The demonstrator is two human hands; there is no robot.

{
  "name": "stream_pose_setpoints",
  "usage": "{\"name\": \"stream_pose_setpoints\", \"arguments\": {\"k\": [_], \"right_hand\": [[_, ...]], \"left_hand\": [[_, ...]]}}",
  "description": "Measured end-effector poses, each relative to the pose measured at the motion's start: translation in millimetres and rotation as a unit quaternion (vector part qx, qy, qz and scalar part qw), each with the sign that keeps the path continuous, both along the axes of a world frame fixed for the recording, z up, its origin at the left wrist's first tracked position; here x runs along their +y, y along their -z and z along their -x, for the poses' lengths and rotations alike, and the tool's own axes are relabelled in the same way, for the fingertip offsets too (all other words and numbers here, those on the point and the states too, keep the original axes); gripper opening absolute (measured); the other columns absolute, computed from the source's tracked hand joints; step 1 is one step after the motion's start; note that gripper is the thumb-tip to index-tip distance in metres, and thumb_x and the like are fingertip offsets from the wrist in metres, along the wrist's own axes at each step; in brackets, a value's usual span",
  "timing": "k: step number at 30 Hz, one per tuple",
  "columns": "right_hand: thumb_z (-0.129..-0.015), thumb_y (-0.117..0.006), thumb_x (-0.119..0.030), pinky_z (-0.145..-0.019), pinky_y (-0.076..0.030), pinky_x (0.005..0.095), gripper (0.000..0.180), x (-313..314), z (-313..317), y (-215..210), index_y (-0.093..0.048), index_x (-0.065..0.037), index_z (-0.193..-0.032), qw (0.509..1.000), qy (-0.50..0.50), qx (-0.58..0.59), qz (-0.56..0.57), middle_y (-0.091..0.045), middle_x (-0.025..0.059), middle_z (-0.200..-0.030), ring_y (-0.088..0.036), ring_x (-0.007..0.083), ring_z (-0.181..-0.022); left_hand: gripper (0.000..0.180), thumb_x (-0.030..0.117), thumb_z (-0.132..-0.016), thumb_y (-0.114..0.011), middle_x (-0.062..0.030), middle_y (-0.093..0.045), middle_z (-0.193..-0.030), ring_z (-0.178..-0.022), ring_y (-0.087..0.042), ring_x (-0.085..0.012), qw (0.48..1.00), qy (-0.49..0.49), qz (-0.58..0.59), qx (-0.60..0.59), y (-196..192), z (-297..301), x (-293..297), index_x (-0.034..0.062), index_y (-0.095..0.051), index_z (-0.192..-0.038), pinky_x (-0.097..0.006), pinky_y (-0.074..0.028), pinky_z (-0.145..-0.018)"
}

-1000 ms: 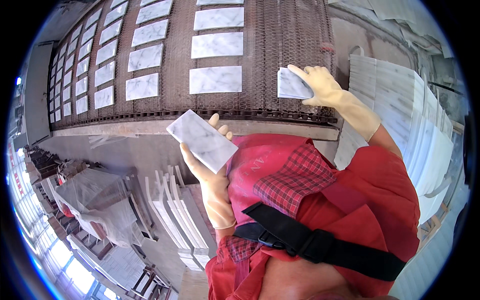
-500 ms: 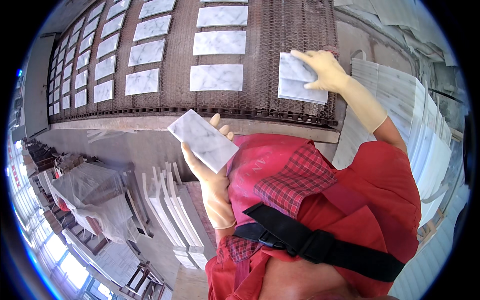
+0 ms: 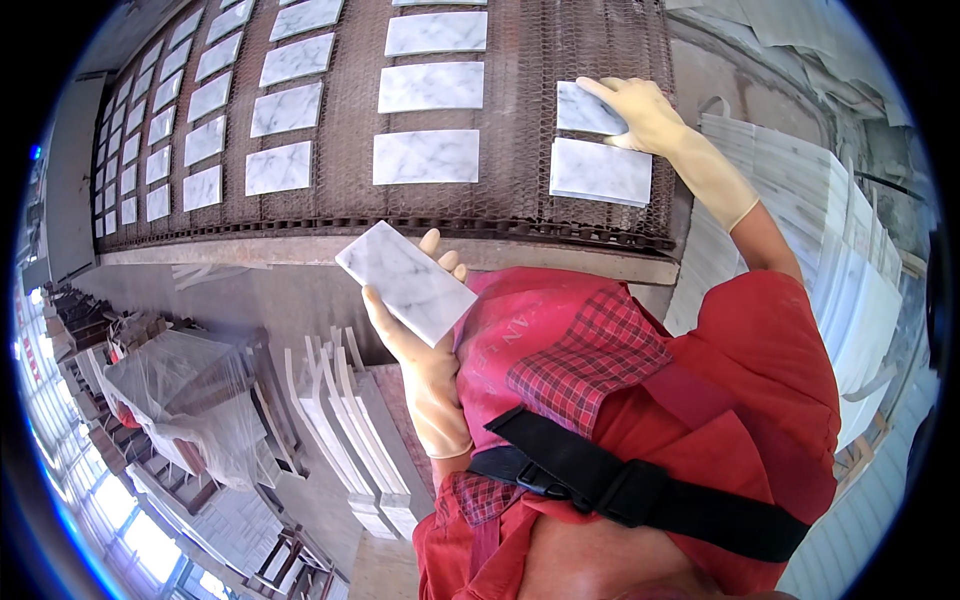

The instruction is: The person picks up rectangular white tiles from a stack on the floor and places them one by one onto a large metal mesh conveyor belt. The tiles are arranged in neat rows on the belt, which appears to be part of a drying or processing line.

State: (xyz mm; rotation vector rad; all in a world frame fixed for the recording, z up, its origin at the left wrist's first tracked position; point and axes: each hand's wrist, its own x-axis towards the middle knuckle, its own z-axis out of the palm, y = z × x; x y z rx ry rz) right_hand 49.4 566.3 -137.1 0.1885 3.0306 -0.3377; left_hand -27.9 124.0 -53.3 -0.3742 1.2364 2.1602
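Note:
My left hand [image 3: 425, 365], in a cream rubber glove, holds a white, grey-veined marble tile [image 3: 405, 283] tilted in front of the belt's near edge. Its fingers wrap round the tile's far edge and the thumb lies along the near side. My right hand [image 3: 648, 112], gloved the same way, grips another marble tile [image 3: 588, 108] at the right of the belt, with its fingers over the far edge and right end. Just nearer than that one lies a small stack of marble tiles [image 3: 600, 172]. The right glove hides part of the gripped tile.
A brown wire-mesh conveyor belt [image 3: 525, 60] carries spaced columns of marble tiles [image 3: 426, 157] leftward. A chain runs along its near edge. Long white slabs [image 3: 790, 190] lean at the right. White strips [image 3: 350, 430] stand on the floor at left, near a plastic-wrapped pile [image 3: 180, 385].
My right hand has moved farther away with its tile, off the stack, baring the stack's top. The tiles on the belt have shifted slightly left. My left hand stays put.

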Motion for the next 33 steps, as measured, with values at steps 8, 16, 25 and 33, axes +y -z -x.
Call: {"name": "stream_pose_setpoints", "arguments": {"k": [8,16,25,33], "right_hand": [[-0.073,-0.096,-0.025,-0.099,-0.056,0.0501,0.099,2.8,-4.2,11.5,-0.050,-0.018,-0.161,0.999,0.003,0.048,-0.005,-0.070,0.0172,-0.126,-0.069,0.0411,-0.113],[-0.075,-0.095,-0.026,-0.098,-0.058,0.0484,0.092,-13.0,-25.2,-21.2,-0.055,-0.015,-0.156,0.990,-0.003,0.127,0.053,-0.072,0.0164,-0.130,-0.071,0.0399,-0.110],[-0.071,-0.100,-0.030,-0.102,-0.055,0.0484,0.116,-86.7,-44.9,-27.1,-0.037,-0.020,-0.168,0.993,0.008,-0.114,0.014,-0.065,0.0179,-0.140,-0.069,0.0397,-0.112],[-0.069,-0.101,-0.032,-0.099,-0.053,0.0501,0.117,-75.7,-42.9,-22.5,-0.039,-0.021,-0.168,0.995,-0.008,-0.094,0.033,-0.067,0.0150,-0.130,-0.067,0.0386,-0.108]], "left_hand": [[0.106,0.083,-0.098,-0.049,-0.0288,-0.056,-0.157,-0.111,-0.070,-0.0349,1.000,0.020,-0.006,0.001,3.4,-0.3,3.8,0.0083,-0.033,-0.171,-0.048,-0.059,-0.098],[0.104,0.083,-0.098,-0.048,-0.0280,-0.057,-0.157,-0.111,-0.070,-0.0355,1.000,0.019,0.007,0.005,1.1,-3.6,3.6,0.0107,-0.033,-0.171,-0.048,-0.059,-0.098],[0.102,0.082,-0.099,-0.047,-0.0285,-0.057,-0.156,-0.111,-0.070,-0.0357,1.000,0.015,-0.018,-0.006,8.4,-8.0,5.8,0.0093,-0.035,-0.170,-0.048,-0.059,-0.098],[0.101,0.080,-0.099,-0.049,-0.0286,-0.057,-0.156,-0.113,-0.070,-0.0381,1.000,0.010,0.010,-0.018,5.1,-12.1,10.4,0.0097,-0.033,-0.171,-0.051,-0.059,-0.099]]}}
